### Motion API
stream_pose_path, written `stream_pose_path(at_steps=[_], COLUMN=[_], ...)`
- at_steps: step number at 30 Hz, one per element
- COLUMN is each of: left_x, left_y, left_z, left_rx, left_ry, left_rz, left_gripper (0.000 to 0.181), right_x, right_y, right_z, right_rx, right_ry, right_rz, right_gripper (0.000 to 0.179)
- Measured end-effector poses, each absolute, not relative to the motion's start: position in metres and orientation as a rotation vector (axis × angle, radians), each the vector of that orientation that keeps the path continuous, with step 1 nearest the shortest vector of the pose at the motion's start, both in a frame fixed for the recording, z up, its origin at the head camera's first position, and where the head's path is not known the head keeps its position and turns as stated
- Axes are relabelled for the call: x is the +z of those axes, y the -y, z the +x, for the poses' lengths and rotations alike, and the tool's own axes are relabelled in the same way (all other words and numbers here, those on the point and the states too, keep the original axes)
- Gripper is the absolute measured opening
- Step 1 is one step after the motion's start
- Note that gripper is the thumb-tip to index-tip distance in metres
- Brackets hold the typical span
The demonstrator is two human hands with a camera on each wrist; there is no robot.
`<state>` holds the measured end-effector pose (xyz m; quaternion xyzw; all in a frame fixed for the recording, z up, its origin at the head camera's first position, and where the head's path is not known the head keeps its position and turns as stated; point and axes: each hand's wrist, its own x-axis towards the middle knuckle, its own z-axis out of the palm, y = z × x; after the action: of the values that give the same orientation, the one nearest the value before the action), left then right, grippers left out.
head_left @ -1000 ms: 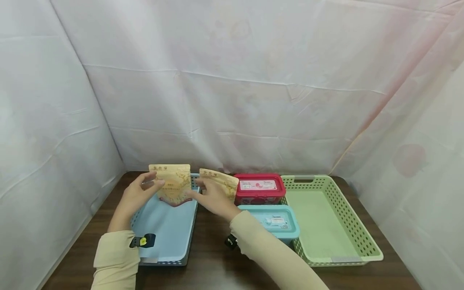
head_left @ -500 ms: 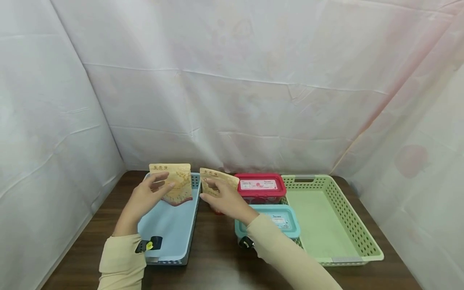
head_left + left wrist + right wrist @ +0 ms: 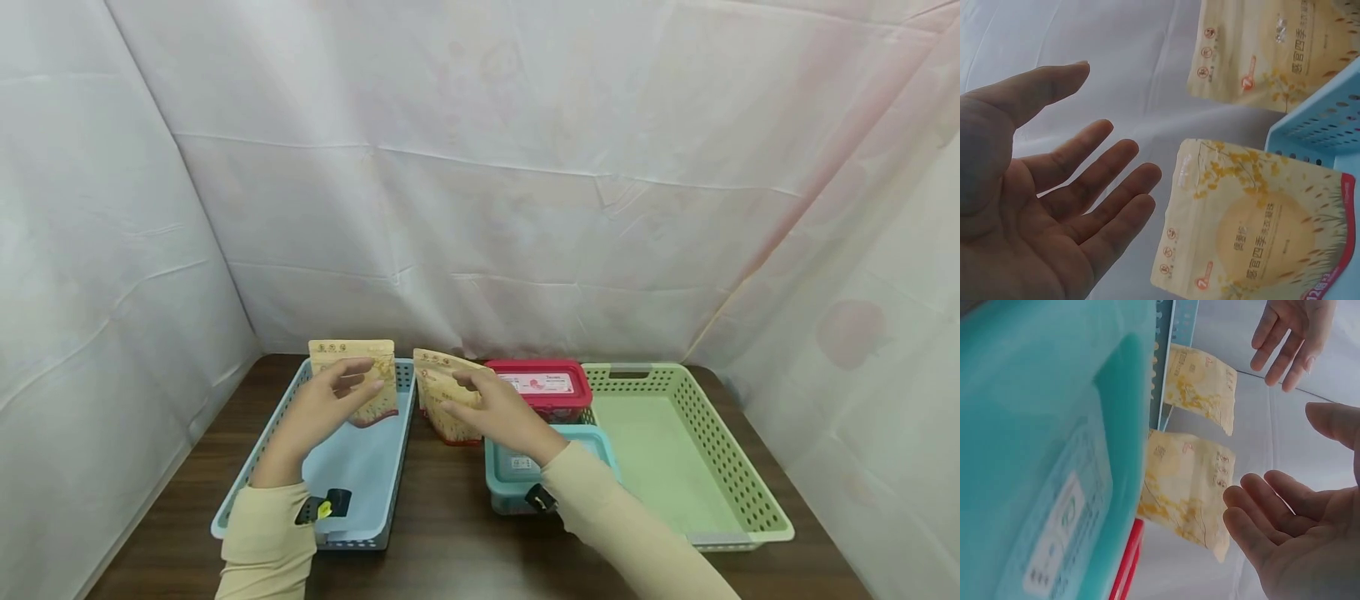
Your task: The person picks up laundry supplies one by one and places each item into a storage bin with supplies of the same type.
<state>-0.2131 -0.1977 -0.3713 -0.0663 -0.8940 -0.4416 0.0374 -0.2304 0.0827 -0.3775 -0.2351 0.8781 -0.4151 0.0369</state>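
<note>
Left hand (image 3: 326, 410), lower left-centre of the head view: thumb held away from the fingers, fingers gently bent, grip wide, nothing in it; forearm rises from the bottom edge in a cream sleeve (image 3: 262, 533). In front of it, left bag (image 3: 384, 383), yellow, upright inside the far end of the blue basket (image 3: 352, 483); left wrist view shows a gap between fingertips and bag. Right hand (image 3: 508, 417), just right of frame centre: thumb apart, fingers loosely bent, likewise wide and holding nothing, forearm slanting in from the lower right. Right bag (image 3: 442, 392), also yellow, stands on the dark wood table (image 3: 438, 517) just right of the blue basket; fingertips overlap its edge in the right wrist view, contact cannot be told. Edges: red box (image 3: 551, 392) close behind the right hand, turquoise box (image 3: 510, 487) below its wrist, green basket (image 3: 645, 450) beyond both. Room: strip of wood between blue basket and turquoise box, lower centre; pale cloth (image 3: 480, 208) walls the back, with open air above both bags
</note>
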Motion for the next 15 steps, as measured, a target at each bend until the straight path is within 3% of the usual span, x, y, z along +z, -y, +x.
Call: stream_pose_path(at_steps=[15], left_x=[-0.371], left_y=[0.182], left_z=[-0.221], left_rx=[-1.421], left_ry=[2.732], left_rz=[-0.269], left_gripper=[0.065], right_x=[-0.378], right_y=[-0.105], right_z=[-0.232], right_rx=[-1.152], right_ry=[-2.799], right_rz=[-0.701], right_gripper=[0.062])
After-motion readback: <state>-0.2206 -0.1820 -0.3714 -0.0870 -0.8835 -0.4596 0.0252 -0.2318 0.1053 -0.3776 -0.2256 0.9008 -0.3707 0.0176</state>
